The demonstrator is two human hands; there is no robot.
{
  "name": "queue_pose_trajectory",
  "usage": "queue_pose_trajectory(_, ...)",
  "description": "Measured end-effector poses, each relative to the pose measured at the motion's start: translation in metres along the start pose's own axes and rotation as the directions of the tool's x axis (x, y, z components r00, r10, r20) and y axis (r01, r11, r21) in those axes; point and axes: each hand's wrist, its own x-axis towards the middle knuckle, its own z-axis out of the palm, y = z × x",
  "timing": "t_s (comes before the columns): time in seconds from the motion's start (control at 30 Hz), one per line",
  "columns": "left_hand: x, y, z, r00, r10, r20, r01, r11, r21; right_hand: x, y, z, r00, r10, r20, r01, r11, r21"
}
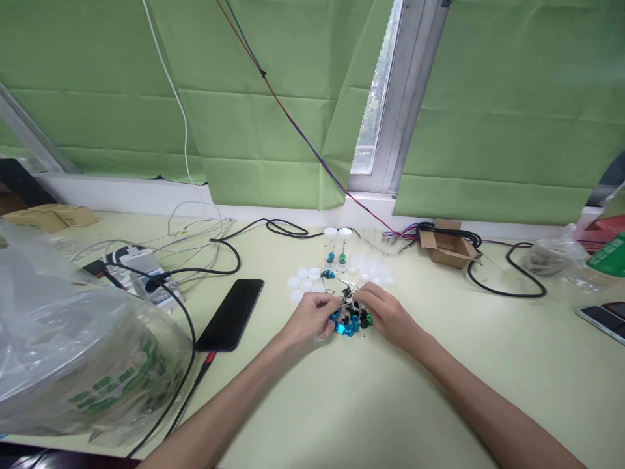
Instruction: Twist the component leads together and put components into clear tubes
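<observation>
My left hand point(315, 314) is closed in a pinch at the left edge of a small pile of blue, black and green parts point(350, 324). My right hand point(383, 312) pinches at the pile's right side, its fingertips close to the left ones. Thin metal pieces show between the two hands, but which fingers grip them is too small to tell. Just beyond lies another small blue part point(329, 274). Farther back, a blue piece point(331, 257) and a green piece point(342, 258) stand in small clear containers. White round caps point(306, 285) lie left of these.
A black phone point(232, 314) lies left of my hands, near a black cable. A large plastic-wrapped container point(112, 365) fills the left front. Behind are tangled cables, clear containers point(375, 270) and an open cardboard box point(446, 247). Another phone point(603, 322) lies at the right edge.
</observation>
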Motion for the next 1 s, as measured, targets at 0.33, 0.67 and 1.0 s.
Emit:
queue_pose_trajectory(0.33,0.002,-0.004,-0.002,0.999,0.034,0.013,-0.034,0.999,0.02,0.001,-0.004,0.001,0.998,-0.016,-0.061,0.013,0.999,-0.042)
queue_pose_trajectory(0.67,0.002,-0.004,0.0,0.999,0.043,-0.001,-0.043,0.995,0.093,0.001,-0.011,0.006,0.985,-0.055,-0.162,0.041,0.995,-0.087)
queue_pose_trajectory(1.0,0.001,-0.007,0.007,0.995,0.094,-0.036,-0.087,0.981,0.171,0.0,-0.015,0.01,0.973,-0.108,-0.204,0.076,0.984,-0.16)
